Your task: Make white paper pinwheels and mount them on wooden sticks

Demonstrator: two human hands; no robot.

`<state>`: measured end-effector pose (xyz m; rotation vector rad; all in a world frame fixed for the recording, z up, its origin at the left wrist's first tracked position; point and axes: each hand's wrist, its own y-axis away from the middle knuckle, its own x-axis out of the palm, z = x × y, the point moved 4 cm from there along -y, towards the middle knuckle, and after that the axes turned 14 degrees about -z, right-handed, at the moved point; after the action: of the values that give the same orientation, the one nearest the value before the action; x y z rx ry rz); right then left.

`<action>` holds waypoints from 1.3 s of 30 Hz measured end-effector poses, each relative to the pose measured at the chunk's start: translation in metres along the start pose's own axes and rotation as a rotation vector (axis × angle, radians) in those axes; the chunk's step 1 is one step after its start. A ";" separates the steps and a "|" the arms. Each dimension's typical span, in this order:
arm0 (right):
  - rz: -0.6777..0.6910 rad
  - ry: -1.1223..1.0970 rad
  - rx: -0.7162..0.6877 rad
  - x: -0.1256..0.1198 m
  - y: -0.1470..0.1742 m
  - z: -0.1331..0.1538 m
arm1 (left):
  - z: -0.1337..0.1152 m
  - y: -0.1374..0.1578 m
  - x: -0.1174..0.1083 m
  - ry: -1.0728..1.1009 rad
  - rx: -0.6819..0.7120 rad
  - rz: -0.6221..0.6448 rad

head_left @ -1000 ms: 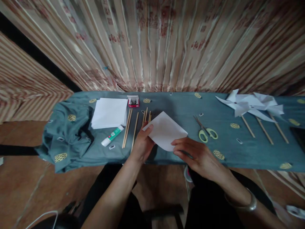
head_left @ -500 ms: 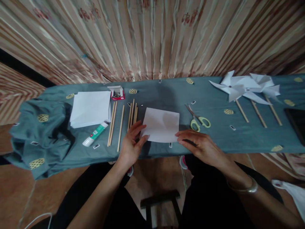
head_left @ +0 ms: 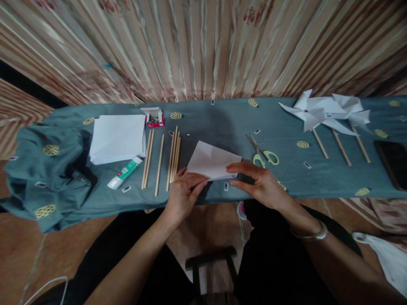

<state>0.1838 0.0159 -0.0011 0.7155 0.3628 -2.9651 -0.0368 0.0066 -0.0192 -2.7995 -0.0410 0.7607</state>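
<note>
A white four-cornered sheet of paper (head_left: 213, 160) lies tilted btwn two bare hands nr the front edge of a counter (head_left: 232, 120) draped in blue-green cloth w/ yellow prints. The person's left hand (head_left: 182, 195) has thumb & fingers clamped on the sheet's near edge, left of ctr; the right hand (head_left: 260, 182), a silver metal bangle (head_left: 321, 234) round its wrist, rests fingertips on the sheet's right end, thumb apart from them & below the near edge.

Just beside the left hand: a bunch of slim pale wooden sticks (head_left: 173, 159), w/ more sticks lying further left. Beyond those, a white & green tube (head_left: 125, 172) lies at the near right corner of a stack of white paper (head_left: 117, 137); a small open red & white cardboard box (head_left: 155, 123) of shiny metal bits sits nr the stack's far right corner.

Just beyond the right hand: scissors w/ light green handles (head_left: 259, 148), blades parted. Far right: overlapping white paper pinwheels (head_left: 326, 109) on wooden sticks, exact no. unclear, & a flat black phone-like slab (head_left: 392, 165).
</note>
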 end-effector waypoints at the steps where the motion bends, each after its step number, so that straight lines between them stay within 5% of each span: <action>1: -0.002 -0.016 -0.007 0.001 -0.001 -0.001 | 0.000 0.000 -0.001 0.010 -0.008 -0.003; 16: -0.006 -0.048 0.133 0.016 -0.003 -0.003 | -0.002 0.002 -0.011 0.141 -0.103 -0.070; 23: 0.084 -0.022 0.092 0.013 -0.004 -0.006 | -0.003 0.003 -0.009 0.169 -0.144 -0.085; 31: 0.092 0.137 -0.147 0.000 -0.002 -0.012 | -0.012 0.011 -0.003 0.033 0.191 0.026; 39: 0.183 0.195 -0.111 -0.006 0.003 -0.016 | -0.002 0.010 -0.010 0.038 0.165 0.100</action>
<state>0.1966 0.0172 -0.0131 0.9708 0.4437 -2.6890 -0.0444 -0.0042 -0.0151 -2.6743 0.1616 0.6993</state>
